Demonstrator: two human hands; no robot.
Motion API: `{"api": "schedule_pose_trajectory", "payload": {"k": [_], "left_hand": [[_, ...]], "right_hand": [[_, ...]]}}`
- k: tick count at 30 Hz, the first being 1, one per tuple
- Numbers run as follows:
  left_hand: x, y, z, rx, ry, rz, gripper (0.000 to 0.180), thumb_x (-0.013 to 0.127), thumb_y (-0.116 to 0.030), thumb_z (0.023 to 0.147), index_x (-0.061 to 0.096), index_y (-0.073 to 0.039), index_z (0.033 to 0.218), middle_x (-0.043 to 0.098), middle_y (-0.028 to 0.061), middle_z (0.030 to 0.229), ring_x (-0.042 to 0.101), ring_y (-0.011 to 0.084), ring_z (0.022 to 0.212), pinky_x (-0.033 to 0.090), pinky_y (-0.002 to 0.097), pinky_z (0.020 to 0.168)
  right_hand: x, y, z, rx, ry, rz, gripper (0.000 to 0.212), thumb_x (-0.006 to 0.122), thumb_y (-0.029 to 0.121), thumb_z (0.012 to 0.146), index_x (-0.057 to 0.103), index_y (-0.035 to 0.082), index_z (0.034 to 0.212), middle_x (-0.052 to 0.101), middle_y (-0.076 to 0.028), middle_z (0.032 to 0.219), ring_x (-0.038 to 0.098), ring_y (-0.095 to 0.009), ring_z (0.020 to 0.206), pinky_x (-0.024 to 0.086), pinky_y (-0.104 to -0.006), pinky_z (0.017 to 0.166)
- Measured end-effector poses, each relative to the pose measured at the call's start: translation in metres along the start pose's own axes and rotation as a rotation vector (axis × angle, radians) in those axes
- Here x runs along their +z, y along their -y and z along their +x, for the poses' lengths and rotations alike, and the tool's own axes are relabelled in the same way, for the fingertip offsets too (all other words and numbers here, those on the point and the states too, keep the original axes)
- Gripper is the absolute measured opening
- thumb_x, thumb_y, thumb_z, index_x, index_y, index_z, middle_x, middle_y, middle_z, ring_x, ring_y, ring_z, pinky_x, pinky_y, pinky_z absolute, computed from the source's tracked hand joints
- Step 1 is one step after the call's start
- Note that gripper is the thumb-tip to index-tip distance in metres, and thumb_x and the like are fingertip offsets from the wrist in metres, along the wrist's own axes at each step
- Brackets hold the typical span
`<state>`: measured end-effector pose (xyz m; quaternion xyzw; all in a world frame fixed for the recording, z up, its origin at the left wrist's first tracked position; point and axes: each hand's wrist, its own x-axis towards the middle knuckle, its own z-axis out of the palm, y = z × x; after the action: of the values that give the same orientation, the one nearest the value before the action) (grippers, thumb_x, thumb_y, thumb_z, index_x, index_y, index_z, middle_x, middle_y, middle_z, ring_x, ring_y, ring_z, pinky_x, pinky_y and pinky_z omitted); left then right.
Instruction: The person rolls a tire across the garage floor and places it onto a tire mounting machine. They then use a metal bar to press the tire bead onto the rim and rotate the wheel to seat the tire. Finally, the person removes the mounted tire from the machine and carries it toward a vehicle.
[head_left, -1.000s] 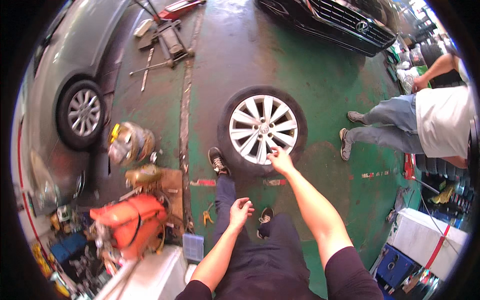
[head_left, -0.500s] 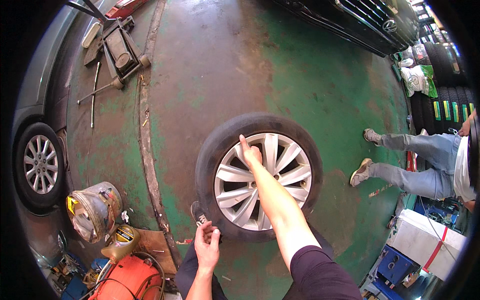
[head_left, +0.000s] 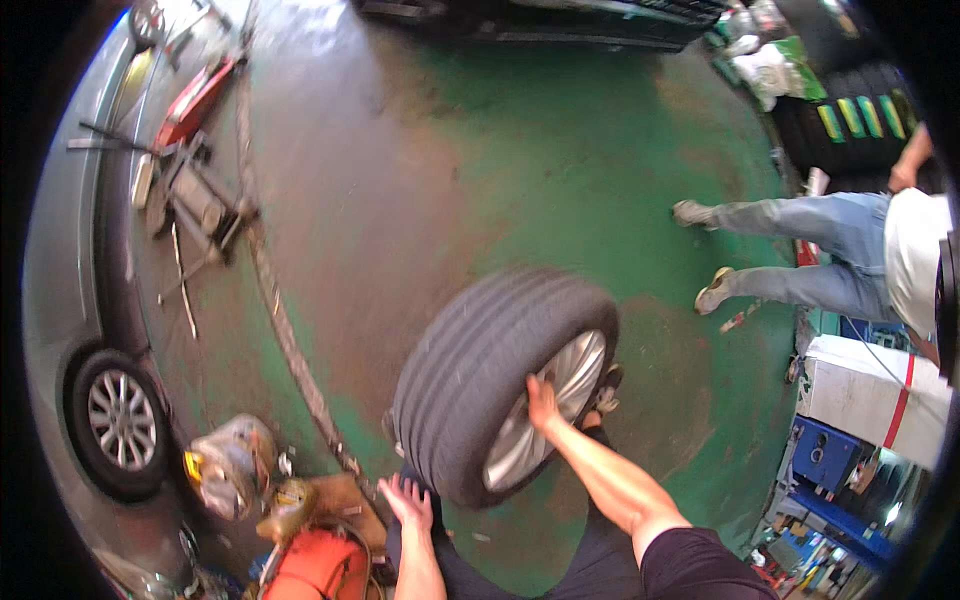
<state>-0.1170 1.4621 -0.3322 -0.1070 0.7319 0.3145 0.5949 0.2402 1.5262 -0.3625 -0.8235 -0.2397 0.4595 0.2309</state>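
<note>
A car wheel (head_left: 485,375), a black tyre on a silver spoked rim (head_left: 567,380), is tilted up in front of me with its grooved tread toward the left and its rim facing right. My right hand (head_left: 543,404) reaches into the rim face and grips it at the spokes; its fingertips are partly hidden there. Below the tyre's left edge, my left hand (head_left: 408,503) is held with its fingers spread and nothing in it. Whether it touches the tyre, I cannot tell.
At left stand a grey car (head_left: 60,280), a floor jack (head_left: 195,200) and a red jack (head_left: 195,100). A bucket (head_left: 235,465) and an orange tank (head_left: 325,565) are near my left. A person in jeans (head_left: 820,225) stands at right by stacked tyres (head_left: 850,115). A dark car (head_left: 540,20) is ahead.
The wheel has gone from lying face up to tilted on its tread, with my right hand in its rim. My left hand's fingers have spread. The whole view has shifted.
</note>
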Motion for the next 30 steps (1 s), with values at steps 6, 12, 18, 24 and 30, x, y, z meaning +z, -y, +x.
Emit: {"api": "schedule_pose_trajectory", "payload": {"k": [6,12,18,24,30], "left_hand": [[0.088,0.069,-0.039,0.153,0.245,0.124,0.084,0.039,-0.065,0.102,0.027,-0.008,0.162,0.031,0.0158,0.165,0.031,0.0333,0.151,0.026,0.0475,0.122],[0.229,0.115,-0.065,0.734,-0.055,0.368,0.081,0.039,-0.063,0.104,0.028,-0.007,0.161,0.028,0.0107,0.167,0.029,0.0311,0.15,0.024,0.0448,0.124],[0.486,0.14,-0.11,0.738,0.046,0.705,0.071,0.037,-0.058,0.107,0.058,0.002,0.141,0.061,0.0202,0.141,0.058,0.0283,0.127,0.04,0.0403,0.111],[0.699,0.128,-0.229,0.962,0.505,0.498,0.058,0.036,-0.043,0.111,0.051,0.004,0.141,0.059,0.0224,0.135,0.052,0.0307,0.131,0.035,0.0394,0.114],[0.676,0.142,-0.254,0.984,0.486,1.225,0.089,0.07,-0.051,0.092,0.036,0.004,0.153,0.042,0.0272,0.153,0.04,0.0408,0.143,0.032,0.0471,0.12]], "right_hand": [[-0.131,-0.039,-0.01,-0.142,0.036,0.72,0.095,0.03,0.077,0.099,0.055,-0.006,0.139,0.061,-0.01,0.139,0.052,-0.023,0.13,0.036,-0.0364,0.115],[-0.293,0.014,0.108,-0.046,0.147,0.919,0.099,0.023,0.079,0.099,0.022,0.003,0.163,0.025,-0.007,0.168,0.022,-0.024,0.154,0.013,-0.0359,0.126],[-0.43,0.044,0.152,-0.071,0.271,1.081,0.095,0.033,0.072,0.102,0.009,0.005,0.165,0.009,-0.012,0.172,0.012,-0.025,0.157,0.01,-0.0421,0.127],[-0.469,0.006,0.129,-0.023,-0.088,0.85,0.119,0.063,0.073,0.087,0.007,0.0,0.163,0.016,-0.019,0.169,0.018,-0.032,0.156,0.017,-0.0462,0.126],[-0.546,0.031,0.208,0.287,-0.348,0.913,0.132,0.066,0.083,0.077,0.018,-0.008,0.159,0.028,-0.025,0.164,0.034,-0.037,0.148,0.027,-0.0507,0.122]]}}
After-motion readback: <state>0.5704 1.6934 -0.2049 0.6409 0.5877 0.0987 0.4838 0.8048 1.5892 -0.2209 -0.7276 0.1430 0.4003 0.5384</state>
